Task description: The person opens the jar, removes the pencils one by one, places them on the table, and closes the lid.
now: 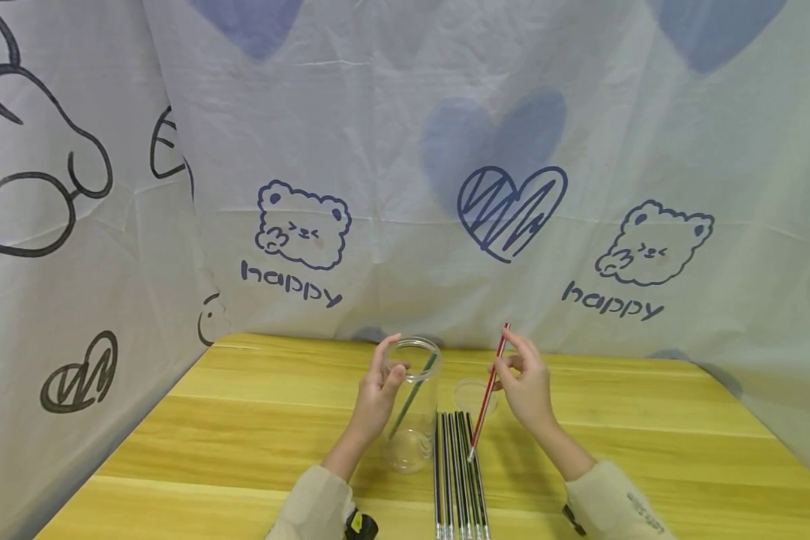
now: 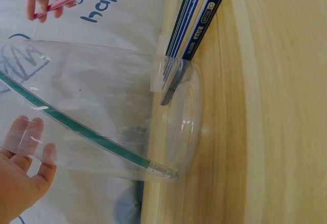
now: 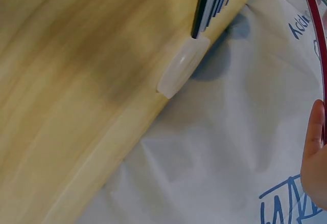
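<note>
A clear plastic jar (image 1: pixel 410 451) stands upright on the table, its mouth uncovered. My left hand (image 1: pixel 371 397) grips it near the rim, fingers behind and thumb at the front. Inside leans a green pencil (image 2: pixel 76 124), its metal-banded eraser end at the bottom. To the right of the jar, my right hand (image 1: pixel 529 391) pinches a red pencil (image 1: pixel 489 396) near its upper end. That pencil tilts, with its metal-banded end pointing down over a row of dark striped pencils (image 1: pixel 457 472) lying side by side on the table.
Behind the row of pencils lies a clear round lid (image 3: pixel 184 66) on the wooden table (image 1: pixel 243 427). A white cloth (image 1: pixel 391 225) with blue hearts and bear drawings hangs along the table's back edge, and another printed cloth (image 1: pixel 108 285) hangs on the left.
</note>
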Tool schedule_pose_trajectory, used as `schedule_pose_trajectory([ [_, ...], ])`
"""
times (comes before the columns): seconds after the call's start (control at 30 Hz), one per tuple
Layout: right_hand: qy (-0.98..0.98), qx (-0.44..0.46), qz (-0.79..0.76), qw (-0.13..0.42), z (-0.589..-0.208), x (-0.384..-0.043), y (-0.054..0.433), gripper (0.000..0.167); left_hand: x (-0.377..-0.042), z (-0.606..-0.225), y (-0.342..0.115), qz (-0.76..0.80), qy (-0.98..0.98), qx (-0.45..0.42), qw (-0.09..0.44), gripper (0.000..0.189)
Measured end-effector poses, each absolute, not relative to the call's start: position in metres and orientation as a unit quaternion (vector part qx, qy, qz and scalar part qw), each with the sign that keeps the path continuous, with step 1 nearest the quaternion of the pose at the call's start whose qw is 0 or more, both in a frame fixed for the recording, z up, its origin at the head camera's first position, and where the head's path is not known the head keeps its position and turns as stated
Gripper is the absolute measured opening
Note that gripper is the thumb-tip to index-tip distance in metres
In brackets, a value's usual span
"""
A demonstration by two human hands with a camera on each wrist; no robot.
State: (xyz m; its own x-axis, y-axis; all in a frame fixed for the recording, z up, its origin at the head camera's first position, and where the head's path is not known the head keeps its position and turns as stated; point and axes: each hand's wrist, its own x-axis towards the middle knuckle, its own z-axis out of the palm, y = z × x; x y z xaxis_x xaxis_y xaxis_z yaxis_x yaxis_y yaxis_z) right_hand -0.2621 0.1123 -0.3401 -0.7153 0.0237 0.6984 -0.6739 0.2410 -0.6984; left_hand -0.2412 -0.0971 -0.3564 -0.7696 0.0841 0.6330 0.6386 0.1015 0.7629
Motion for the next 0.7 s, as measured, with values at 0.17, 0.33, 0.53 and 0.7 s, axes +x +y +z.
schedule_pose_trajectory([
  [0.17, -0.739, 0.223, 0.575, 0.271, -0.358, -0.278, 0.120, 0.047, -0.241, -0.356, -0.097, -0.619, -0.707, -0.257, 0.224, 0.059],
  [0.33, -0.751, 0.216, 0.570, 0.256, -0.365, -0.281, 0.121, 0.048, -0.241, -0.356, -0.097, -0.619, -0.708, -0.256, 0.225, 0.060],
  [0.53, -0.782, 0.197, 0.552, 0.213, -0.369, -0.280, 0.122, 0.046, -0.241, -0.357, -0.097, -0.620, -0.706, -0.256, 0.226, 0.059],
  [0.7, -0.796, 0.164, 0.559, 0.166, -0.370, -0.278, 0.122, 0.045, -0.252, -0.366, -0.098, -0.618, -0.706, -0.258, 0.229, 0.058],
])
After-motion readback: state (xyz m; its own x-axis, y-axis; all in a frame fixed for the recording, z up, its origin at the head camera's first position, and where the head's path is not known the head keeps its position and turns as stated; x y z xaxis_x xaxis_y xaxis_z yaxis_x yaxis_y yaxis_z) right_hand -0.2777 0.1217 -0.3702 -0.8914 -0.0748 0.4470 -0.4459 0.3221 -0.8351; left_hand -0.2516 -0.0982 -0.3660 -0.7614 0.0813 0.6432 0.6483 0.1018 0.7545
